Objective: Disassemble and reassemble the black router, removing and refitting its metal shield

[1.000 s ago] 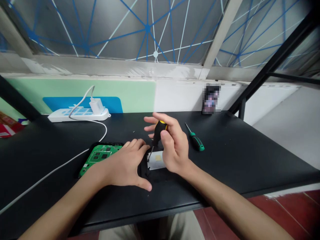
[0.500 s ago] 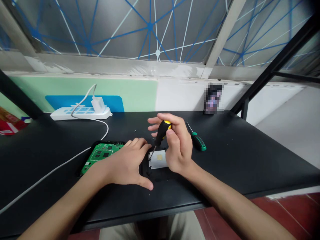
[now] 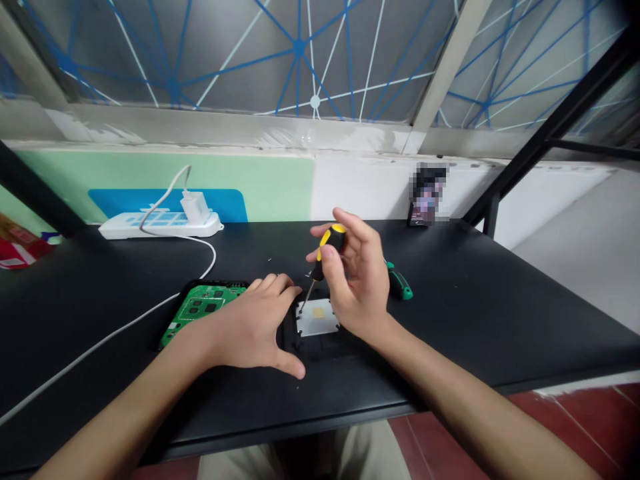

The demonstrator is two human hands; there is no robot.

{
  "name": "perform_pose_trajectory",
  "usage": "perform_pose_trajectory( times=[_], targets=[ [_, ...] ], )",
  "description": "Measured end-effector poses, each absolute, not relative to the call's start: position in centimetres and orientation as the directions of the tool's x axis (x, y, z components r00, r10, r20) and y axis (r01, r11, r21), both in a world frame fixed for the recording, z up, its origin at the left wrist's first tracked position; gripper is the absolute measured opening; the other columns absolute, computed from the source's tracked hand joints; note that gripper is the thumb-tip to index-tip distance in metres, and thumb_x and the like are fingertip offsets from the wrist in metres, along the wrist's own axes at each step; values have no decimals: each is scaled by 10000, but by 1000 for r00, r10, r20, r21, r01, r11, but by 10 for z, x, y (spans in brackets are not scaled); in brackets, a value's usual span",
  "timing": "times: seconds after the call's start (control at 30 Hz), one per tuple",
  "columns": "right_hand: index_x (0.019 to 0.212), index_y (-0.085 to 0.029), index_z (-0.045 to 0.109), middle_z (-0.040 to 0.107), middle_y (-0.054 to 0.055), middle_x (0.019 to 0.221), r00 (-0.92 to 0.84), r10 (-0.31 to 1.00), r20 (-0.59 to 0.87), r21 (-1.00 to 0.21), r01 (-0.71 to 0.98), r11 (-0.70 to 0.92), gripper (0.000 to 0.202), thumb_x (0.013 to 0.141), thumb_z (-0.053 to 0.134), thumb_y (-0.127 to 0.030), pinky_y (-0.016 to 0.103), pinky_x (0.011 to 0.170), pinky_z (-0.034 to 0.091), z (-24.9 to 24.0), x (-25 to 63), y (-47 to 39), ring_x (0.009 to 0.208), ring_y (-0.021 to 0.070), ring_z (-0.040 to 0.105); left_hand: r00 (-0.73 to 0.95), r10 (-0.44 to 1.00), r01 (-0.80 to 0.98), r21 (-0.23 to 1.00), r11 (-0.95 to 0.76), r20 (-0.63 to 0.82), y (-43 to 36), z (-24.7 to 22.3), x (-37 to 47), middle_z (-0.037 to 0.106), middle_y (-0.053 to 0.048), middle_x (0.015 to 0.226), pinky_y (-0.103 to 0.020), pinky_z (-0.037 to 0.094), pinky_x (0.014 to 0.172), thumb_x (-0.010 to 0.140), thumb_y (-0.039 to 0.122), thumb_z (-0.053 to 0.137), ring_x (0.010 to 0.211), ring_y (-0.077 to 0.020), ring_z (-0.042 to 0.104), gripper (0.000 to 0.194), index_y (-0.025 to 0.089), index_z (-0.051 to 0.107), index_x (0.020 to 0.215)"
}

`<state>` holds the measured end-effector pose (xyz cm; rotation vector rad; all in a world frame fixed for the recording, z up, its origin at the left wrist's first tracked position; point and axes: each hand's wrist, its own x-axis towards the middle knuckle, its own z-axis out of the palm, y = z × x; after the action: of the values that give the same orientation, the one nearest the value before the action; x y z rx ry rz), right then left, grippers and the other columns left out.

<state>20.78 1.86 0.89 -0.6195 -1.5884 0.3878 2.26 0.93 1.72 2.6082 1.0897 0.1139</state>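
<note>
My right hand [image 3: 363, 283] holds a black and yellow screwdriver [image 3: 334, 237] between thumb and fingers, its shaft slanting down to the left. The tip meets the left edge of a silvery metal plate [image 3: 325, 325], which has a small yellowish square on it and sits in a black plastic casing [image 3: 289, 330]. Across the casing's left part lies my left hand [image 3: 245, 327], fingers at the far side and thumb stretched along the near side, gripping it. Left of that hand, partly covered by it, is a green circuit board [image 3: 200, 308] in a black shell.
A green and black screwdriver [image 3: 400, 283] lies right of my right hand. At the back stand a white power strip [image 3: 130, 227] with a charger [image 3: 195, 207] and a phone [image 3: 426, 197] against the wall. A white cable [image 3: 100, 348] crosses the black table [image 3: 475, 300] on the left.
My right hand has shifted its fingers on the screwdriver, and the handle has tipped more to the right. The tip stays near the plate's left edge. My left hand has hardly moved.
</note>
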Motion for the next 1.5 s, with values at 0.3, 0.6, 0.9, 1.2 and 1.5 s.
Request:
perform_pose_trajectory(
  times=[0.3, 0.6, 0.9, 1.2, 1.5],
  targets=[
    [1281, -313, 455, 636, 50, 1139, 204, 669, 715, -699, 220, 680, 289, 1005, 488, -389, 322, 665, 614, 4, 237, 59, 790, 147, 712, 707, 704, 680, 335, -653, -64, 12, 18, 20, 524, -114, 1269, -459, 413, 1023, 690, 730, 769, 1161, -342, 500, 937, 187, 492, 1402],
    [1216, -270, 449, 603, 46, 1071, 289, 800, 527, -850, 173, 497, 305, 948, 523, -394, 277, 584, 575, -6, 246, 80, 725, 126, 708, 704, 709, 672, 349, -653, -28, 21, 13, 14, 569, -100, 1313, -468, 382, 1071, 869, 587, 679, 1220, -326, 527, 665, 216, 502, 1391],
    [1184, -257, 465, 579, 24, 1018, 277, 832, 481, -872, 51, 487, 298, 936, 546, -401, 260, 571, 586, -13, 240, 85, 673, 102, 687, 568, 816, 741, 363, -565, 110, 28, 10, 23, 731, -35, 1058, -424, 415, 939, 942, 394, 616, 1001, -252, 649, 285, 227, 618, 1173],
    [1203, -282, 422, 554, 38, 1084, 243, 844, 478, -875, 42, 483, 320, 948, 495, -460, 246, 585, 581, -20, 237, 92, 739, 107, 685, 459, 858, 802, 307, -512, 232, 37, 2, 35, 745, 14, 836, -412, 380, 866, 946, 310, 586, 874, -235, 648, 107, 228, 654, 937],
    [1241, -270, 404, 590, 54, 1101, 269, 848, 456, -890, 126, 438, 327, 965, 441, -440, 275, 608, 587, -12, 248, 97, 720, 119, 685, 450, 863, 825, 262, -500, 230, 40, 3, 35, 732, -15, 855, -430, 406, 848, 941, 316, 533, 870, -250, 627, 159, 225, 661, 925]
  ],
)
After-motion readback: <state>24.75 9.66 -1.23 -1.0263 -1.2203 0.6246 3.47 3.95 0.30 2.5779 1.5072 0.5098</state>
